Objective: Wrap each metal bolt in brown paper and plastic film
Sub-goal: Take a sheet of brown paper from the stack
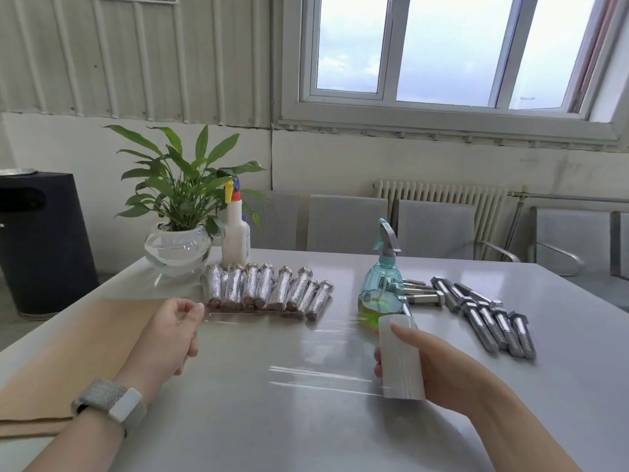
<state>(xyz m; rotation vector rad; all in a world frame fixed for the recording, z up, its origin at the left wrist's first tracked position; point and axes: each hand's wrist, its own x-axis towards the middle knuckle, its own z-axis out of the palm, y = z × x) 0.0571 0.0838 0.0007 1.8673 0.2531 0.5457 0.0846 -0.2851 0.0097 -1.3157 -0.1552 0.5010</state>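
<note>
My right hand [439, 373] grips a white roll of plastic film [401, 357], held upright above the grey table [306, 430]. A clear sheet of film [289, 349] stretches from the roll leftward to my left hand [170, 335], which pinches its free edge between thumb and fingers. Sheets of brown paper [85, 349] lie flat under my left forearm. Several wrapped bolts [269, 287] lie side by side at the table's middle back. Several bare metal bolts [490, 315] lie to the right.
A teal spray bottle [383, 281] stands between the wrapped and bare bolts. A white spray bottle [235, 233] and a potted plant [178, 247] stand at the back left. Grey chairs [435, 229] line the far side; a black bin [41, 240] stands left.
</note>
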